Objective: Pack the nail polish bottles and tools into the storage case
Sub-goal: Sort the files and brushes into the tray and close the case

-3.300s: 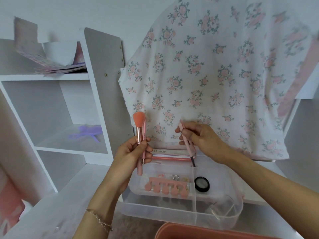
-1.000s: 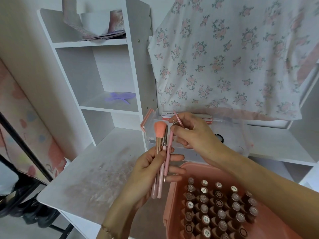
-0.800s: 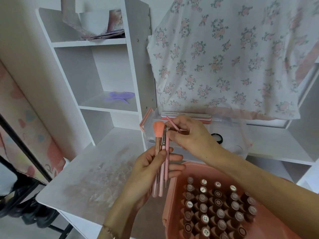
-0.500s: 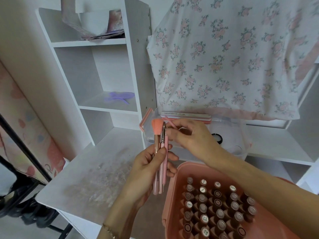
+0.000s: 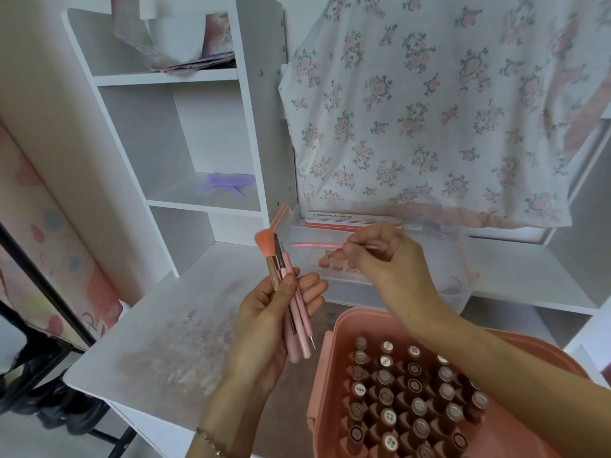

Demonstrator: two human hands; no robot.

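A person's two bare hands work over a white, scuffed laminate desk (image 5: 172, 328) in the lower half of the frame. At lower right, a salmon-pink plastic storage case (image 5: 334, 365) with rounded corners holds tight rows of nail polish bottles (image 5: 413, 404), their round caps facing up. Just behind it, at centre, sits a clear plastic tray (image 5: 459, 292) with a pink latch at its left end; a flat nail file (image 5: 353, 217) printed "SANANMOG" lies along its far edge, and soft pink toe-separator lobes (image 5: 330, 261) show through the wall.

The left hand (image 5: 271, 328), centre frame, grasps a bundle of slim tools (image 5: 291, 302) upright, thumb pressed across them and fingers curled behind: a fluffy coral-bristled brush (image 5: 265, 243) on a rose-gold ferrule, a dark-tipped fine brush, and smooth pink handles, one ending below in a thin metal point. A thin chain bracelet (image 5: 208, 439) circles that wrist.

The right hand (image 5: 386, 262), reaching in from the lower right, pinches a slender pink stick tool (image 5: 314, 245) between thumb and fingertips, held level above the clear tray and pointing left toward the brush head, apart from it. What kind of tip it carries is hard to tell.

A floral cotton cloth (image 5: 429, 104), pink roses on white, drapes across the upper right and hangs over the tray's back edge. A white shelf unit (image 5: 254, 104) fills the upper left, with a translucent lilac plastic item (image 5: 228, 183) on its middle shelf and a white bowl (image 5: 175, 34) on papers above.
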